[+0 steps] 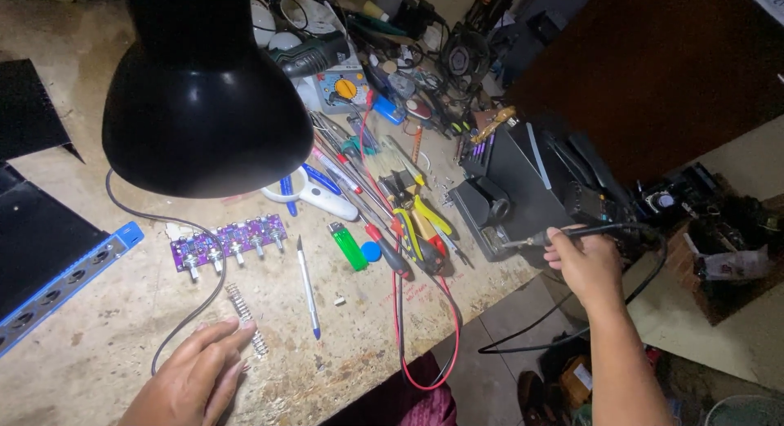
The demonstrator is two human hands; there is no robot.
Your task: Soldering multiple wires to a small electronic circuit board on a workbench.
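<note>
Near edge of tabletop (106,336): left hand (196,377) lies flat, palm down, fingers (233,332) held loosely together and stretched out, holding nothing. Fingertips touch or nearly touch the lower end of a small metal coil spring (247,318), which runs away from them toward the purple circuit board (229,240).

Right hand (586,264) hangs past the right edge of the tabletop, fingers curled shut around the handle of a soldering iron (572,234); its metal tip points left at the black soldering station (514,193) on the right corner. Black cord loops down from the handle.

Mid tabletop: grey pen (307,287) just right of the spring, green lighter (349,246), blue round cap (371,251), pliers with yellow and red grips (420,230), red wire (425,336) drooping over the near edge.

Left edge: blue strip with sockets (65,283). Above: black lamp shade (200,99). Far edge: meter with orange dial (345,89).
</note>
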